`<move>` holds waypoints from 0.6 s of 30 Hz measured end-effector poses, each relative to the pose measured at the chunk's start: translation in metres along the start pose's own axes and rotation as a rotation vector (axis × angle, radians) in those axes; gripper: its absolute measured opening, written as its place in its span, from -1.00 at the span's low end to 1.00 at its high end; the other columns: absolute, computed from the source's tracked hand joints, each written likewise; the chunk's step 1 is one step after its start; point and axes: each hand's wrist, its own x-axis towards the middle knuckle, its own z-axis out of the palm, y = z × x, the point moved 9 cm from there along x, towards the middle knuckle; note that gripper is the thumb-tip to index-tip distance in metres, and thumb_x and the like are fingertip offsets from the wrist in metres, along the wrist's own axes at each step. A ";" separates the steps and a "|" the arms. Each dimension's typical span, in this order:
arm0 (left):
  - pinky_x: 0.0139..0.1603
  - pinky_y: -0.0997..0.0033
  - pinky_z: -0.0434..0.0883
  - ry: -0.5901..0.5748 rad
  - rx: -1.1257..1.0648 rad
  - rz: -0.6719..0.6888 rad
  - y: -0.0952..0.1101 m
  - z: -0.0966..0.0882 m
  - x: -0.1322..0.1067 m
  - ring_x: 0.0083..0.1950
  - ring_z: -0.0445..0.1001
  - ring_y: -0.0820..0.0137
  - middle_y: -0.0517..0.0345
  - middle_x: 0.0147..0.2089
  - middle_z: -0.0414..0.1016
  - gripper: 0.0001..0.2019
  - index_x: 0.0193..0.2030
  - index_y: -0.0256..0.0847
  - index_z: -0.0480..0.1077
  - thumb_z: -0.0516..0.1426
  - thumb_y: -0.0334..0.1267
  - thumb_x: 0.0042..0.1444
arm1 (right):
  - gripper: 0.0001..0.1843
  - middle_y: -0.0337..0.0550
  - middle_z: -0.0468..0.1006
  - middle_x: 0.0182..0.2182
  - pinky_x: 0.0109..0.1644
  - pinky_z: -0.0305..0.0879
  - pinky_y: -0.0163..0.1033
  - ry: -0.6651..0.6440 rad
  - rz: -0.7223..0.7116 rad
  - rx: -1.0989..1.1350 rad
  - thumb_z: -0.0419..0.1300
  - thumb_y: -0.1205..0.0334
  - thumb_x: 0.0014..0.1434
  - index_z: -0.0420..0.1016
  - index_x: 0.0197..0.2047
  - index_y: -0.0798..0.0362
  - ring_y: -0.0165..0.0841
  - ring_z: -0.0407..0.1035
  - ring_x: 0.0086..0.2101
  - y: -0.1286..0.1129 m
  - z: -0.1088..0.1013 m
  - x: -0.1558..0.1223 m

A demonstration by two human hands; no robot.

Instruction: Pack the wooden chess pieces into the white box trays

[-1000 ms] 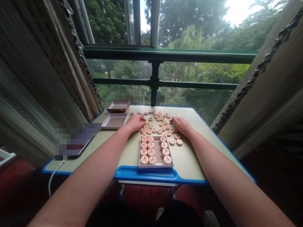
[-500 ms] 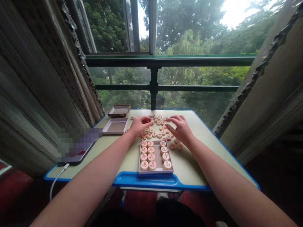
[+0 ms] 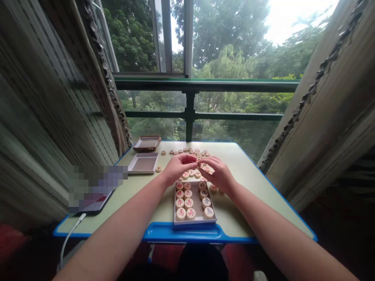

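Note:
My left hand (image 3: 180, 168) and my right hand (image 3: 216, 171) meet fingertip to fingertip above the scattered Chinese chess pieces. A small round Chinese chess piece (image 3: 199, 164) seems pinched between them, mostly covered by the fingers. Just nearer to me lies an open shallow box (image 3: 197, 201). Its left side holds two columns of red-marked pieces (image 3: 189, 203), its right side one column of black-marked pieces (image 3: 206, 202), with a bare strip between. Loose pieces (image 3: 191, 173) lie flat under and beyond my hands, some hidden by them.
To the left are a white box lid (image 3: 143, 163), a brown tray (image 3: 147, 143) and a phone-like device (image 3: 96, 199) with a white cable (image 3: 68, 231). A blue trough (image 3: 184, 232) edges the table's near side. Curtains and a railed window (image 3: 205, 85) surround the table.
My hands have come together from either side, the right moving left and the left moving right. My right fingers, spread before, have closed in. The camera view has tilted slightly upward.

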 end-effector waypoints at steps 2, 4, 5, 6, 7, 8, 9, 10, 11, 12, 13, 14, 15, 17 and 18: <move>-0.18 0.30 0.44 0.019 -0.003 0.021 0.001 0.001 -0.002 -0.27 0.50 0.39 0.05 -0.23 0.51 -0.62 -0.20 -0.29 0.40 0.30 -0.19 -0.18 | -0.79 -0.11 0.54 -0.22 -0.08 0.34 -0.12 0.020 0.026 0.036 0.14 0.21 0.11 0.46 -0.15 -0.02 -0.30 0.39 -0.19 0.000 0.002 -0.001; -0.21 0.32 0.44 0.027 0.025 0.033 0.002 0.002 -0.003 -0.28 0.50 0.38 0.02 -0.21 0.51 -0.57 -0.12 -0.29 0.36 0.27 -0.17 -0.14 | -0.79 -0.11 0.54 -0.22 -0.09 0.34 -0.12 0.063 0.045 0.069 0.15 0.21 0.09 0.47 -0.16 -0.02 -0.30 0.40 -0.20 0.000 0.001 -0.002; -0.23 0.32 0.44 0.046 0.050 0.054 0.004 -0.001 -0.003 -0.28 0.50 0.37 0.00 -0.18 0.50 -0.55 -0.08 -0.28 0.34 0.26 -0.15 -0.12 | -0.80 -0.11 0.54 -0.24 -0.10 0.34 -0.13 0.089 0.066 0.082 0.16 0.21 0.08 0.47 -0.18 -0.02 -0.30 0.40 -0.21 0.002 0.000 -0.002; -0.25 0.33 0.44 0.081 0.094 0.084 0.007 -0.006 -0.004 -0.28 0.50 0.37 -0.01 -0.15 0.49 -0.55 -0.07 -0.28 0.32 0.23 -0.12 -0.09 | -0.81 -0.11 0.54 -0.26 -0.12 0.34 -0.13 0.116 0.099 0.091 0.17 0.21 0.07 0.48 -0.20 -0.02 -0.29 0.39 -0.22 0.006 -0.002 -0.003; -0.26 0.34 0.44 0.141 0.155 0.131 0.011 -0.014 -0.005 -0.27 0.49 0.37 -0.03 -0.11 0.47 -0.57 -0.06 -0.27 0.32 0.20 -0.10 -0.06 | -0.81 -0.11 0.53 -0.28 -0.15 0.34 -0.13 0.146 0.148 0.095 0.18 0.21 0.05 0.47 -0.21 -0.02 -0.29 0.39 -0.24 0.011 -0.005 -0.003; -0.28 0.35 0.43 0.224 0.250 0.184 0.017 -0.025 -0.007 -0.28 0.48 0.37 -0.02 -0.13 0.47 -0.60 -0.08 -0.26 0.33 0.15 -0.06 0.00 | -0.80 -0.11 0.52 -0.28 -0.18 0.34 -0.14 0.179 0.208 0.096 0.18 0.20 0.04 0.46 -0.22 -0.02 -0.29 0.38 -0.26 0.019 -0.008 -0.004; -0.30 0.37 0.41 0.322 0.396 0.235 0.023 -0.036 -0.011 -0.32 0.47 0.38 0.01 -0.20 0.48 -0.66 -0.15 -0.26 0.36 0.11 -0.05 0.03 | -0.80 -0.10 0.52 -0.29 -0.21 0.34 -0.14 0.218 0.276 0.095 0.17 0.20 0.03 0.45 -0.22 -0.01 -0.28 0.37 -0.27 0.027 -0.012 -0.006; -0.29 0.37 0.39 0.432 0.567 0.293 0.031 -0.047 -0.017 -0.35 0.44 0.39 0.04 -0.28 0.48 -0.72 -0.27 -0.24 0.38 0.08 -0.05 0.05 | -0.79 -0.10 0.51 -0.29 -0.23 0.33 -0.14 0.258 0.345 0.094 0.17 0.19 0.02 0.44 -0.22 0.00 -0.28 0.36 -0.29 0.036 -0.016 -0.008; -0.26 0.37 0.36 0.519 0.717 0.335 0.036 -0.055 -0.023 -0.36 0.41 0.39 0.08 -0.37 0.45 -0.74 -0.38 -0.22 0.38 0.04 -0.06 0.08 | -0.78 -0.09 0.50 -0.29 -0.26 0.32 -0.15 0.294 0.406 0.097 0.16 0.19 0.02 0.43 -0.22 0.02 -0.28 0.35 -0.31 0.045 -0.019 -0.011; -0.26 0.38 0.34 0.563 0.820 0.359 0.038 -0.059 -0.026 -0.38 0.39 0.39 0.11 -0.44 0.42 -0.73 -0.45 -0.21 0.35 0.00 -0.09 0.12 | -0.78 -0.07 0.49 -0.30 -0.28 0.32 -0.16 0.329 0.459 0.103 0.16 0.18 0.02 0.42 -0.22 0.04 -0.28 0.34 -0.32 0.053 -0.021 -0.013; -0.28 0.39 0.33 0.563 0.884 0.373 0.037 -0.061 -0.028 -0.40 0.37 0.39 0.13 -0.48 0.39 -0.72 -0.48 -0.19 0.34 -0.04 -0.12 0.14 | -0.77 -0.07 0.49 -0.31 -0.30 0.31 -0.16 0.344 0.498 0.115 0.16 0.17 0.01 0.41 -0.23 0.04 -0.28 0.33 -0.34 0.061 -0.021 -0.015; -0.30 0.41 0.32 0.533 0.926 0.385 0.034 -0.060 -0.029 -0.41 0.36 0.39 0.14 -0.49 0.39 -0.72 -0.49 -0.18 0.33 -0.05 -0.15 0.15 | -0.79 -0.08 0.48 -0.33 -0.31 0.30 -0.17 0.352 0.520 0.139 0.15 0.16 0.01 0.41 -0.25 0.04 -0.28 0.33 -0.35 0.068 -0.019 -0.016; -0.31 0.42 0.31 0.489 0.954 0.391 0.029 -0.058 -0.028 -0.42 0.36 0.40 0.15 -0.50 0.38 -0.73 -0.49 -0.18 0.33 -0.05 -0.18 0.15 | -0.80 -0.08 0.48 -0.33 -0.33 0.30 -0.18 0.362 0.541 0.162 0.15 0.17 0.02 0.40 -0.25 0.03 -0.28 0.32 -0.36 0.074 -0.018 -0.018; -0.32 0.43 0.30 0.459 0.978 0.405 0.024 -0.057 -0.029 -0.42 0.36 0.41 0.15 -0.49 0.38 -0.74 -0.50 -0.18 0.32 -0.05 -0.22 0.15 | -0.79 -0.07 0.48 -0.33 -0.35 0.29 -0.17 0.359 0.572 0.198 0.15 0.16 0.03 0.40 -0.23 0.02 -0.28 0.32 -0.37 0.083 -0.012 -0.019; -0.32 0.43 0.29 0.452 0.984 0.401 0.021 -0.057 -0.029 -0.41 0.36 0.41 0.15 -0.48 0.38 -0.75 -0.49 -0.18 0.32 -0.05 -0.24 0.16 | -0.79 -0.07 0.48 -0.32 -0.34 0.29 -0.17 0.348 0.579 0.203 0.15 0.15 0.03 0.40 -0.24 0.01 -0.27 0.32 -0.36 0.085 -0.010 -0.019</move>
